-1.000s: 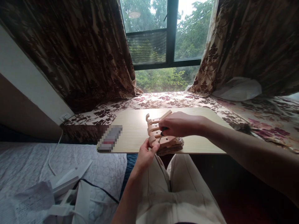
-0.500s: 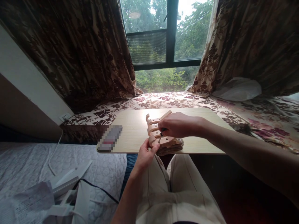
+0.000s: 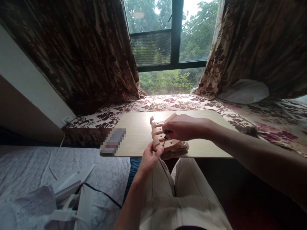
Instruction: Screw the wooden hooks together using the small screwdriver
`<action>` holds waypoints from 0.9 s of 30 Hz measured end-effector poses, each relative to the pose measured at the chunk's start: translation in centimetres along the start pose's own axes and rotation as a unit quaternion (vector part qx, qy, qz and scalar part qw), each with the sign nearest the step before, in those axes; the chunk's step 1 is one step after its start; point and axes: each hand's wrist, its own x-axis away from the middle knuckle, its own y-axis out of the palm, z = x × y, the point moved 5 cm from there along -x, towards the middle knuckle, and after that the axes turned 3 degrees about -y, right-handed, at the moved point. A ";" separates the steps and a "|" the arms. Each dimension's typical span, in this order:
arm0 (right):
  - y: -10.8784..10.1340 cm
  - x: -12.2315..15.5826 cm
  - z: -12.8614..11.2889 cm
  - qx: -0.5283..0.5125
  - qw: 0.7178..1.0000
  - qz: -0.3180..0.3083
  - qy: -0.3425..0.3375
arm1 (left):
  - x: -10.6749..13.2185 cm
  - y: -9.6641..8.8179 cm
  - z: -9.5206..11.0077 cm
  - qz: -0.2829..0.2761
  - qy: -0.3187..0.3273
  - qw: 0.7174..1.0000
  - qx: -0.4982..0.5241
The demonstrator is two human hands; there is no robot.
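A light wooden rack with several curved hooks (image 3: 160, 131) lies near the front edge of a pale wooden board (image 3: 134, 134). My left hand (image 3: 149, 159) pinches the nearest hook end of the rack from below. My right hand (image 3: 184, 127) is closed around a small dark-handled screwdriver (image 3: 166, 137), its tip set against the rack's face near a hole. A crinkled clear plastic wrapper (image 3: 178, 149) lies under the rack's near side.
A blurred grey rectangular object (image 3: 112, 146) rests at the board's left front corner. The board sits on a floral-covered window ledge (image 3: 168, 103) between dark patterned curtains. White papers and plastic parts (image 3: 59, 198) lie on the quilted bed at lower left. My knees are under the board.
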 end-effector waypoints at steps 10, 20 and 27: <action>-0.4 0.6 0.0 -0.032 0.999 0.029 -0.012 | 0.0 0.1 -0.3 0.000 0.000 1.000 0.008; 0.0 0.0 0.1 -0.024 0.999 0.024 0.008 | 0.0 0.0 -0.3 0.004 -0.002 1.000 0.011; -0.1 0.1 -0.2 -0.019 1.000 0.020 -0.014 | 0.1 0.0 -0.1 0.006 -0.003 1.000 0.009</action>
